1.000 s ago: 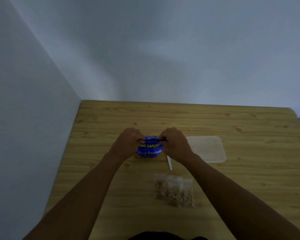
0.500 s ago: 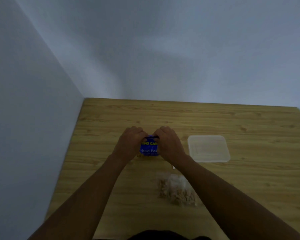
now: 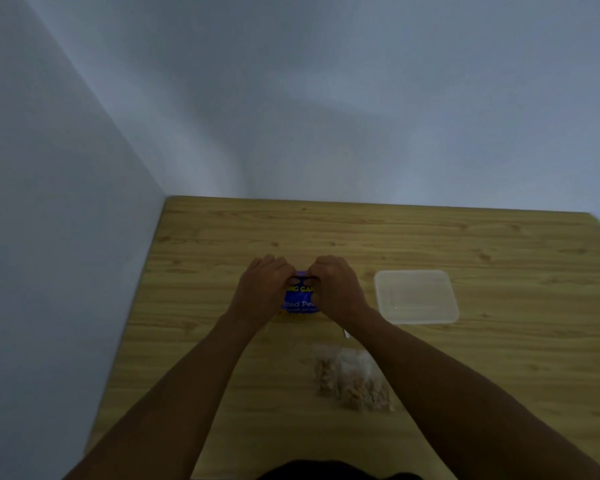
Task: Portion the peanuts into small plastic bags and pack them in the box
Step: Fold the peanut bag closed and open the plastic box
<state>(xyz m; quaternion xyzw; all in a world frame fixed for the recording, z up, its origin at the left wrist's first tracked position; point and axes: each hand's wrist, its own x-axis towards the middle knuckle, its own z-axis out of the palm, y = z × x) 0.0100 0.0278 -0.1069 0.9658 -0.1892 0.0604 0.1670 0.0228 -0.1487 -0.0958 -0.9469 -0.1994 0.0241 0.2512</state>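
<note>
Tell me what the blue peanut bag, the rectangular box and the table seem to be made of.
Blue peanut bag: probably thin printed plastic film, since it crumples between the left hand and right hand.
Box: translucent plastic with a frosted look; the wood shows faintly through it.
Table: light wood or wood-look laminate, with visible grain and knots; which one is unclear.

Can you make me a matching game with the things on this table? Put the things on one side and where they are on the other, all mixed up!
Things:
1. blue peanut packet
2. clear plastic box
3. small bags of peanuts
4. wooden table

Places or states:
A. lying nearest the person, by the right forearm
B. underneath everything
C. held between both hands
D. off to the right of the hands, with nothing visible inside

Pairs: 1-C, 2-D, 3-A, 4-B
</note>
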